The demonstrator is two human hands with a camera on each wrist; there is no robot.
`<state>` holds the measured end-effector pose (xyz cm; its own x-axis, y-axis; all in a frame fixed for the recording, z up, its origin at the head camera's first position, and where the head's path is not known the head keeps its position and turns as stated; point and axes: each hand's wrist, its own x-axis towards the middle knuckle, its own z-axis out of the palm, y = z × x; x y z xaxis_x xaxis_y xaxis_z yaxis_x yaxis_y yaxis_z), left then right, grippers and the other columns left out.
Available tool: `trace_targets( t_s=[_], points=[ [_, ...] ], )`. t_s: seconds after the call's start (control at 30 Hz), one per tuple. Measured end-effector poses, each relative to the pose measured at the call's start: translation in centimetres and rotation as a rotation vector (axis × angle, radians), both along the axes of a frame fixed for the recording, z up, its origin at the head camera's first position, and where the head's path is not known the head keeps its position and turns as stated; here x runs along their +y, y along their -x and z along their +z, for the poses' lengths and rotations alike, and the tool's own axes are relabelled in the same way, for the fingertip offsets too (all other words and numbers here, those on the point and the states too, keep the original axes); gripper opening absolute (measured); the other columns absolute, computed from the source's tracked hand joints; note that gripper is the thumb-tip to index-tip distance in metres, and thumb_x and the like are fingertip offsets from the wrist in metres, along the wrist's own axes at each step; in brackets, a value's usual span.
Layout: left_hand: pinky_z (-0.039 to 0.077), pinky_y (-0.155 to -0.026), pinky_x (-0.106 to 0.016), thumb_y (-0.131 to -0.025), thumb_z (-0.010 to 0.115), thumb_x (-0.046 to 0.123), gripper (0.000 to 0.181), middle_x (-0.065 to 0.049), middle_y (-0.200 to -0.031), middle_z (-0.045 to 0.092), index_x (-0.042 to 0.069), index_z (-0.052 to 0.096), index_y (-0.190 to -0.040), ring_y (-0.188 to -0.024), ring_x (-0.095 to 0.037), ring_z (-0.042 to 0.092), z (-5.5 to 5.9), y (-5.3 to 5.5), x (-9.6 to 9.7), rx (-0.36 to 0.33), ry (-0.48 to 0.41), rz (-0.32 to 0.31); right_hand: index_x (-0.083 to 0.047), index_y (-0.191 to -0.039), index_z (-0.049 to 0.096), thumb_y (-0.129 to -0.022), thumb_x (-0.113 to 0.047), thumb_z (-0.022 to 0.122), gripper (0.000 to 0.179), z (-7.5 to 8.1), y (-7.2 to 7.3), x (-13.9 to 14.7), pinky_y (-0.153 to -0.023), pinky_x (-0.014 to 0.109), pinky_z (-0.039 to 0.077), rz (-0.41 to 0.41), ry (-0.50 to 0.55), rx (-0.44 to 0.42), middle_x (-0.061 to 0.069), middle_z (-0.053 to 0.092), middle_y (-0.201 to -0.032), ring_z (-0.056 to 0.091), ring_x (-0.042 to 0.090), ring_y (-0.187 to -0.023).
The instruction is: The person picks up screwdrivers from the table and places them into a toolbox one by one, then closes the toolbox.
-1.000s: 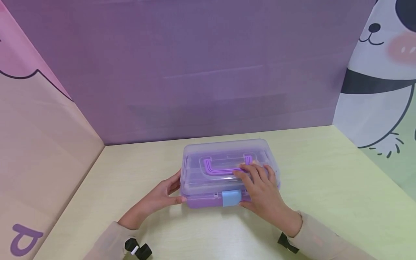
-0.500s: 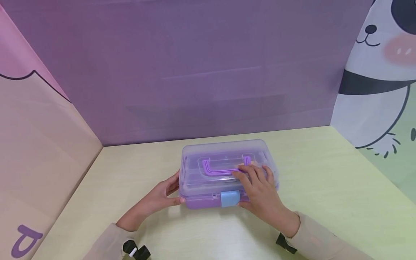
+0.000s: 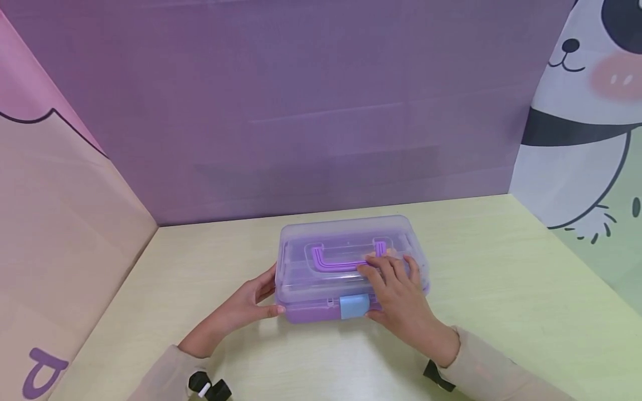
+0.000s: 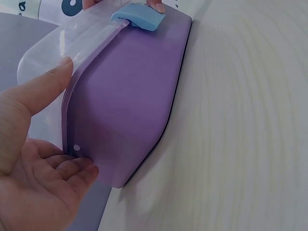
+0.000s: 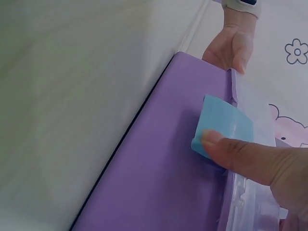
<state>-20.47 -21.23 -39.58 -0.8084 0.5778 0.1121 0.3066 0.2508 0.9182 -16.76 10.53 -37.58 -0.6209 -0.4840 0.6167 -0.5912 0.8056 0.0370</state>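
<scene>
A purple plastic storage box [image 3: 326, 285] with a clear lid sits on the table, its lid down. A purple handle [image 3: 338, 268] lies flat on top, and a light blue latch [image 3: 354, 307] is at the front. My left hand [image 3: 243, 304] holds the box's left end, thumb near the front corner and fingers on the side. My right hand [image 3: 403, 301] grips the front right part, fingertips on the lid by the handle. In the right wrist view, its thumb [image 5: 240, 154] presses the lower edge of the latch [image 5: 224, 120], which stands slightly out from the wall.
The pale wooden table [image 3: 501, 267] extends on both sides of the box. A purple backdrop [image 3: 321, 111] rises behind it. Printed panels stand at the left [image 3: 75, 223] and right [image 3: 577, 167]. Black straps are at both cuffs.
The head view has shifted slightly, so the scene sits a little further left. Both hands keep their places on the box, and the lid stays down.
</scene>
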Motion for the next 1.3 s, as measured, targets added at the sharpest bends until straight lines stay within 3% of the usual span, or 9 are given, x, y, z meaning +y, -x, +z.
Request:
trace_targets(
  t_s=[0.23,0.47,0.6,0.77,1.0,1.3],
  points=[
    [0.034,-0.103,-0.016,-0.083,0.073,0.013,0.091,-0.021,-0.153,0.022,0.0,0.014,-0.15,-0.135,-0.04,0.031,0.0,-0.2,0.2,-0.012,-0.004,0.001,-0.011,-0.119,0.048,-0.039,-0.029,0.097,0.095,-0.1,-0.2,0.0,-0.094,0.061,0.031,-0.016,-0.028,0.032,0.011,0.05,-0.122,0.045,0.034,-0.112],
    [0.03,-0.107,-0.046,-0.082,0.074,0.016,0.091,-0.019,-0.153,0.022,0.001,0.015,-0.15,-0.135,-0.039,0.031,0.0,0.1,0.2,-0.011,0.008,-0.003,-0.013,-0.122,0.046,-0.041,-0.033,0.096,0.097,-0.2,-0.1,0.4,-0.098,0.06,0.03,-0.016,-0.049,0.05,0.011,0.05,-0.124,0.045,0.032,-0.112],
    [0.028,-0.107,-0.048,-0.084,0.072,0.016,0.09,-0.019,-0.154,0.021,0.002,0.014,-0.15,-0.136,-0.039,0.03,-0.1,0.3,-0.2,-0.038,0.004,-0.018,-0.013,-0.125,0.045,-0.044,-0.036,0.094,0.098,0.0,0.1,0.7,-0.097,0.059,0.031,0.005,-0.081,0.051,0.011,0.049,-0.126,0.045,0.032,-0.112],
    [0.028,-0.108,-0.047,-0.087,0.068,0.013,0.083,-0.018,-0.154,0.019,0.003,0.014,-0.15,-0.136,-0.04,0.028,-0.1,0.6,-1.1,-0.063,0.014,-0.047,-0.013,-0.125,0.05,-0.053,-0.038,0.091,0.086,1.2,0.9,1.6,-0.092,0.05,0.036,0.118,-0.089,-0.035,0.008,0.052,-0.125,0.047,0.03,-0.11],
    [0.03,-0.107,-0.048,-0.089,0.066,0.014,0.075,-0.019,-0.151,0.028,-0.001,0.022,-0.148,-0.133,-0.039,0.036,0.3,0.8,-1.5,-0.004,0.089,-0.05,-0.011,-0.122,0.058,-0.077,-0.034,0.076,0.053,2.7,2.1,3.5,-0.095,0.047,0.037,0.31,-0.012,-0.214,0.004,0.056,-0.128,0.049,0.026,-0.114],
    [0.034,-0.106,-0.046,-0.09,0.065,0.017,0.061,-0.02,-0.143,0.042,-0.005,0.038,-0.14,-0.128,-0.039,0.043,1.3,1.0,-2.0,0.121,0.185,-0.009,-0.007,-0.107,0.065,-0.091,-0.026,0.064,0.024,3.4,2.8,5.8,-0.09,0.037,0.044,0.444,0.166,-0.173,0.002,0.064,-0.111,0.057,0.022,-0.103]
  ],
)
